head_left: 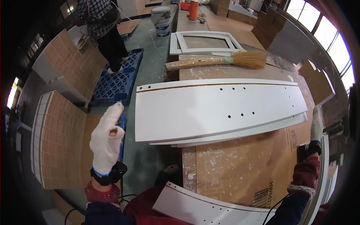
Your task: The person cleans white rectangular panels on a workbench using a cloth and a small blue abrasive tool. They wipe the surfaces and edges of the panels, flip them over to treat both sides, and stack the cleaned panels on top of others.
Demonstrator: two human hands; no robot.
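A stack of white drilled panels [187,112] lies across the workbench in front of me, its left end jutting past the bench edge. The top panel has several dark holes and a groove along its far edge. My left hand [106,138], in a white knit glove, hangs in the air left of the stack, fingers stretched out and nothing in them. At the right, my gloved right hand [317,125] is seen edge-on with its fingers extended, just beyond the panels' right end; its palm side is hidden. Another white panel [210,208] with holes lies closest to my body.
Beyond the stack lie a straw brush [247,60] and white frames [206,40]. Cardboard [240,165] covers the bench. Stacked boards [63,142] and a blue pallet [116,82] stand left, where another person [103,30] stands. A bucket [161,20] sits on the floor.
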